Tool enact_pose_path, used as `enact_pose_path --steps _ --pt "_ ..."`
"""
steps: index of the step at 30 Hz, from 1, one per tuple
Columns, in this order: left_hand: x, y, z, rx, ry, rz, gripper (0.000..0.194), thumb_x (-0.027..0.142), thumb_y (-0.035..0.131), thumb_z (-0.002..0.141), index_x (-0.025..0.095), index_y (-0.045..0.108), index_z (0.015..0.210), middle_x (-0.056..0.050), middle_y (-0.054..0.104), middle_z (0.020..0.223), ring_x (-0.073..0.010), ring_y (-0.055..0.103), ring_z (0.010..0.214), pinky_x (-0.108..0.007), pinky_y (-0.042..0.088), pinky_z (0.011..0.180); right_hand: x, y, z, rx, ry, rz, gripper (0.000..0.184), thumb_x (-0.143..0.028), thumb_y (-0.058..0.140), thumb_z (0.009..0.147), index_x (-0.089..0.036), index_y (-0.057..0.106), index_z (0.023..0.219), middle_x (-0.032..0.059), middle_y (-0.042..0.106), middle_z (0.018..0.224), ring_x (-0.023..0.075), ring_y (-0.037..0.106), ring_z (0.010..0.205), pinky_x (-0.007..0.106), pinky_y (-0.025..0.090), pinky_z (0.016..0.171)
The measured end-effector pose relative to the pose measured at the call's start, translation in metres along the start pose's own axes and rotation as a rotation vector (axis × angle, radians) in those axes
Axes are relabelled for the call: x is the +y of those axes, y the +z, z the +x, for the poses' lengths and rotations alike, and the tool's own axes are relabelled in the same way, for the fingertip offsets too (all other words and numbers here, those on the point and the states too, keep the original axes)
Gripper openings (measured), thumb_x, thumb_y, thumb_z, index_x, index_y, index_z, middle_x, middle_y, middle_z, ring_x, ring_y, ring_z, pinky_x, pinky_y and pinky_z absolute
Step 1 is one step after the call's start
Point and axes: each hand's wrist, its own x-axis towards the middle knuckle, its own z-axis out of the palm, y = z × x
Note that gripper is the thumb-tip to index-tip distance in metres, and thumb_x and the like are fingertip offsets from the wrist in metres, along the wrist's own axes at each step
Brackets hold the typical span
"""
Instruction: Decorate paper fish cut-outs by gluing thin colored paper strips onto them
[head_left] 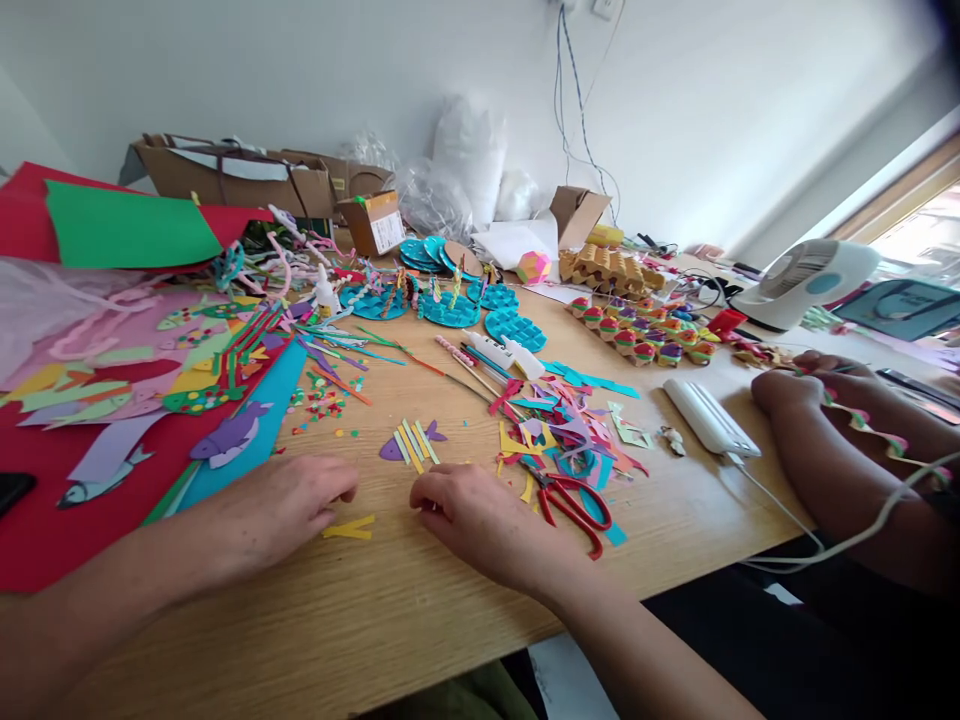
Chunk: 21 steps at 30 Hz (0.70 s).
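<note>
Purple fish (391, 450): on table (390, 610), strips (417, 440) across it
My left hand (309, 500): left of fish, half-curled
My right hand (480, 515): just nearside, ditto; can't tell if either's gripping
Clutter: scraps (574, 430), red-handled tool (553, 485), right of fish

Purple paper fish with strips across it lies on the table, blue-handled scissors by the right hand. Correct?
Not quite: the head view shows the scissors by the right hand have red handles, not blue. The purple paper fish with strips across it does lie on the table.

One yellow-striped fish (413, 446), one pair of red-handled scissors (574, 510), three white bottles (327, 297)
</note>
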Motion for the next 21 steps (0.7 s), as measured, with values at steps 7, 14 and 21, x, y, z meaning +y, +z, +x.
enact_pose_path --steps 7,14,21 --pt "-0.008 0.011 -0.010 -0.017 -0.039 -0.039 0.010 0.014 0.041 0.071 0.019 0.049 0.073 -0.003 0.057 0.081 -0.0193 0.053 0.077 -0.028 0.036 0.063 -0.017 0.018 0.013 -0.012 -0.127 -0.087 0.014 -0.018 0.047 0.082 -0.018 0.061 0.080 0.0027 0.064 0.082 0.0143 0.058 0.070 0.023 0.033 0.054" --pt "-0.014 0.020 -0.007 -0.023 -0.013 -0.084 0.011 0.013 0.040 0.072 0.019 0.048 0.071 -0.002 0.056 0.078 -0.0182 0.053 0.075 -0.027 0.037 0.064 -0.021 0.045 0.014 0.098 -0.100 -0.153 0.012 -0.022 0.047 0.082 -0.017 0.057 0.079 0.0017 0.062 0.079 0.0145 0.058 0.066 0.023 0.034 0.052" --pt "-0.018 0.023 -0.006 -0.022 0.009 -0.088 0.011 0.013 0.040 0.071 0.019 0.048 0.071 -0.001 0.056 0.076 -0.0169 0.052 0.073 -0.026 0.037 0.065 -0.019 0.054 0.014 0.173 -0.103 -0.137 0.011 -0.026 0.050 0.083 -0.018 0.055 0.078 0.0002 0.061 0.077 0.0140 0.057 0.069 0.023 0.038 0.057"
